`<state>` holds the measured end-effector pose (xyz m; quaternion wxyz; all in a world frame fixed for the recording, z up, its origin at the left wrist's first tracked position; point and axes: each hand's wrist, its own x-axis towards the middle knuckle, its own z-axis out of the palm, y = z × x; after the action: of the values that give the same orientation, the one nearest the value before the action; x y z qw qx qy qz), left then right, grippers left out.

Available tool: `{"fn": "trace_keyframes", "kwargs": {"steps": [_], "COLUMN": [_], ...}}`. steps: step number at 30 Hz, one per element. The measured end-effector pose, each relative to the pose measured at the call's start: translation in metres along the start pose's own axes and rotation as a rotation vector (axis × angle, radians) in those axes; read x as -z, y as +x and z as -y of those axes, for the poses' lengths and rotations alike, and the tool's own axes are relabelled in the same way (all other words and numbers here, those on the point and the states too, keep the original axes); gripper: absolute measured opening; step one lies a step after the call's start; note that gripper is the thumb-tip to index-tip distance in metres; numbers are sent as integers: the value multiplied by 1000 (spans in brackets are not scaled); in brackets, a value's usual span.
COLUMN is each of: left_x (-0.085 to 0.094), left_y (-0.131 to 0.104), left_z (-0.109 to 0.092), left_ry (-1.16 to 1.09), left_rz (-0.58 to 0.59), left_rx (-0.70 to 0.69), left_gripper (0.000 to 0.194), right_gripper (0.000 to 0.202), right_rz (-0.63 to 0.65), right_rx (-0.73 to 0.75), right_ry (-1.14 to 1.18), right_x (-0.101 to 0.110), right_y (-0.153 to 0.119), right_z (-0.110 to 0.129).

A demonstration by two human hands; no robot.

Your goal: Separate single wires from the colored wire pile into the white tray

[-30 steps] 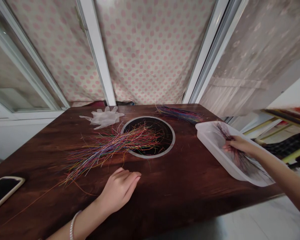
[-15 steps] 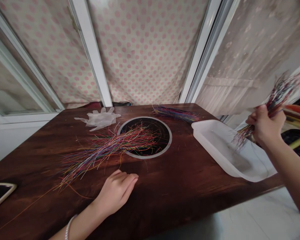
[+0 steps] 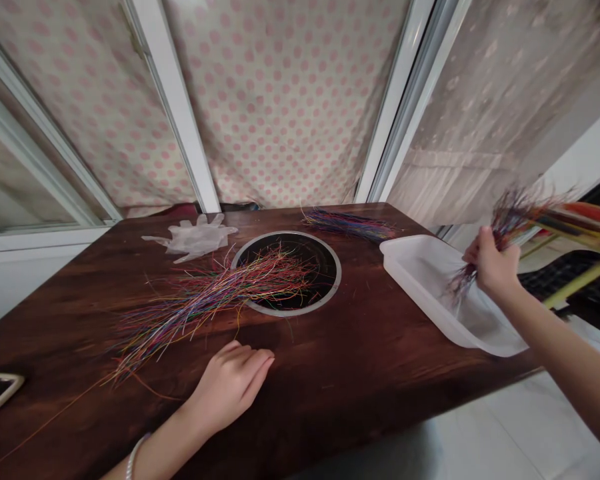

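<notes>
My right hand [image 3: 495, 263] is wrapped round a bundle of thin coloured wires [image 3: 513, 210]. It holds them above the white plastic tray [image 3: 425, 317] at the table's right end, and the lower wire ends hang over the tray. My left hand [image 3: 237, 380] rests closed on the dark wooden table [image 3: 330, 380], with nothing showing between its fingers. Just beyond it lies a large loose pile of multicoloured wires [image 3: 205, 293], partly over a round black inset with a grey rim [image 3: 336, 287]. One yellow wire hangs from the pile close to the left knuckles.
A smaller wire bundle [image 3: 350, 225] lies at the table's back right. A translucent disposable glove [image 3: 195, 239] is at the back left. The corner of a phone-like object [image 3: 0, 393] shows at the left edge. Yellow and red strips [image 3: 590, 223] are beyond my right hand.
My right hand has moved left and down with the wire bundle, further over the white tray. My left hand stays in place. The view has shifted slightly.
</notes>
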<state>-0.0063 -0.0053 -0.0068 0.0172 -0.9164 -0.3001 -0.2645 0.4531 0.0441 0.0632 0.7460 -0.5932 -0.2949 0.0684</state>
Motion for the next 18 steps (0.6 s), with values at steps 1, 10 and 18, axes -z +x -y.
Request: {"fn": "trace_keyframes", "kwargs": {"steps": [1, 10, 18], "left_x": [0, 1, 0], "left_y": [0, 3, 1], "left_z": [0, 0, -2], "left_ry": [3, -1, -322], "left_rz": [-1, 2, -27], "left_rx": [-2, -7, 202], "left_gripper": [30, 28, 20], "right_gripper": [49, 46, 51], "right_rz": [14, 9, 265], "right_rx": [4, 151, -66], "right_ry": [25, 266, 624], "right_x": [-1, -30, -94], "right_y": [4, 24, -53], "right_z": [8, 95, 144]}}
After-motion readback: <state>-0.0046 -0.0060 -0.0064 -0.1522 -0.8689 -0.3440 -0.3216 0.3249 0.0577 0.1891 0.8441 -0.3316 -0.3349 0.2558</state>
